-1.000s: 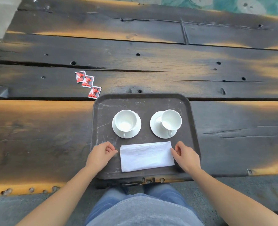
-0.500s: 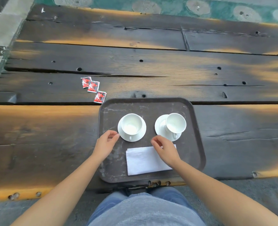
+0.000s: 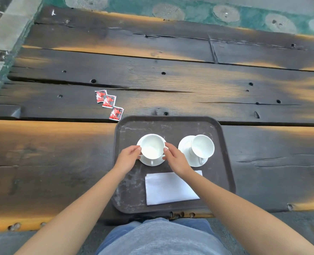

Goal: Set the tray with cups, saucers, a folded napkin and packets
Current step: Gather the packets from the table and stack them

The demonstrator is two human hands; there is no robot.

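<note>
A dark brown tray (image 3: pixel 126 203) lies at the near table edge. On it stand two white cups on saucers: the left cup (image 3: pixel 152 146) on its saucer (image 3: pixel 153 161), and the right cup (image 3: pixel 202 145) leaning on its saucer (image 3: pixel 185 144). A folded white napkin (image 3: pixel 168 188) lies in front of them. My left hand (image 3: pixel 128 157) and my right hand (image 3: pixel 174 159) touch the left cup's rim from either side with their fingertips. Three red packets (image 3: pixel 108 104) lie on the table beyond the tray's far-left corner.
The table (image 3: pixel 51 150) is made of dark, worn wooden planks with holes and cracks. Green patterned ground (image 3: pixel 198 11) shows past its far edge. My lap (image 3: pixel 160 238) is below the near edge.
Both hands left the napkin's sides and moved forward to the left cup; my right hand crossed over the napkin to reach the cup's right side. The view shifted slightly.
</note>
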